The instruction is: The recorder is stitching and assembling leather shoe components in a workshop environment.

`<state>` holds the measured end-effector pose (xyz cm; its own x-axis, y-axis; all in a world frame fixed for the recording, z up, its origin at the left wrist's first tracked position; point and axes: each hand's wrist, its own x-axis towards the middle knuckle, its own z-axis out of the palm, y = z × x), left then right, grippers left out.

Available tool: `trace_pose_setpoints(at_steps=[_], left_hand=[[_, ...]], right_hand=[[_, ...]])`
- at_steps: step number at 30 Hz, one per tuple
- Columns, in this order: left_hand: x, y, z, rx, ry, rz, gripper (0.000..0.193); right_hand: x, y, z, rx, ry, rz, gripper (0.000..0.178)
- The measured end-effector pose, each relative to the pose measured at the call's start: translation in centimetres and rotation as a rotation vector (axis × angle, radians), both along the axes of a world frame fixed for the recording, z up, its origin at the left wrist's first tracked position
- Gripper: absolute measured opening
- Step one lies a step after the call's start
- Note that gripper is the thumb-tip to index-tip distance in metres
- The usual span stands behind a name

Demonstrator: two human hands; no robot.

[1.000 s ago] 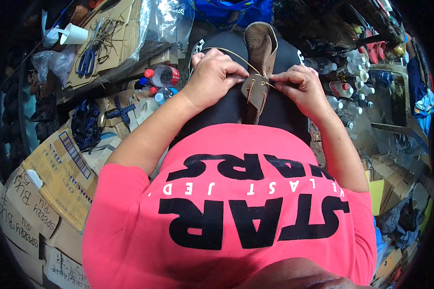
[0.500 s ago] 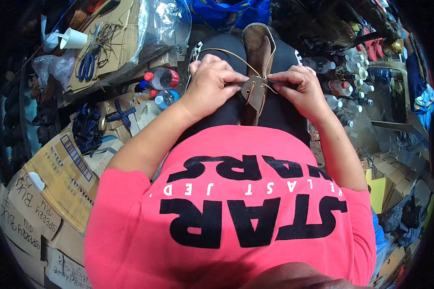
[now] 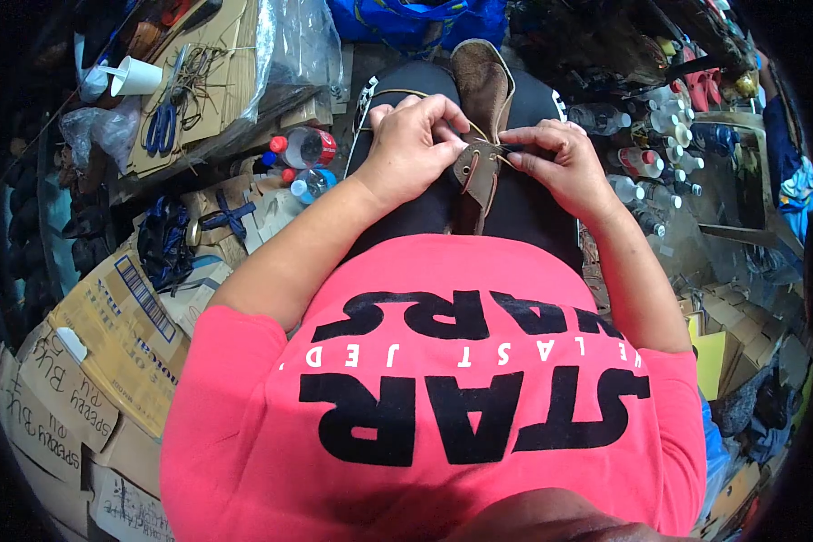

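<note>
A brown leather shoe upper (image 3: 484,83) lies along my black-clad thighs, its suede-like inside showing at the far end. Near my belly its lace-up part bends over, with metal eyelets and a thin tan lace (image 3: 410,91) running through. My left hand (image 3: 412,149) is closed at the left edge of this eyelet part, index finger arched; the fingertips partly hide what they pinch. On the opposite side, my right hand (image 3: 560,163) pinches the lace between thumb and fingers beside the upper.
Left of me are plastic bottles (image 3: 312,185), blue-handled scissors (image 3: 161,126) on cardboard, a white cup (image 3: 136,76) and cardboard boxes (image 3: 117,334). More bottles (image 3: 641,163) stand on the right. A blue bag (image 3: 425,23) sits beyond my knees.
My left hand has rolled over and shifted slightly, its index finger now arched higher. The eyelet part has tilted a little. My right hand stays nearly in place.
</note>
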<state>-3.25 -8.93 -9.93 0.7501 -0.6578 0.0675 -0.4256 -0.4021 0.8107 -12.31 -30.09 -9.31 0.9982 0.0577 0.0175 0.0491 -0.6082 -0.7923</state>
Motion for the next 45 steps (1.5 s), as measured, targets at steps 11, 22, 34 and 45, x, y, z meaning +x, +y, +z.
trace_pose_setpoints(at_steps=[11, 22, 34, 45], left_hand=[[0.6, -1.4, 0.6, 0.244, 0.04, -0.104, 0.011], [1.4, 0.1, -0.1, 0.037, -0.083, -0.178, 0.009], [1.1, -0.1, 2.6, 0.202, -0.304, -0.355, 0.012], [1.8, -0.6, 2.7, 0.35, -0.337, -0.46, 0.018]], right_hand=[[0.3, 0.8, -1.1, 0.371, 0.22, -0.141, 0.012], [0.1, 0.3, -0.3, 0.177, -0.006, -0.077, 0.01], [-0.8, -1.9, 0.5, 0.053, -0.01, -0.025, 0.013], [-0.3, -4.1, 3.2, -0.239, -0.05, -0.096, 0.01]])
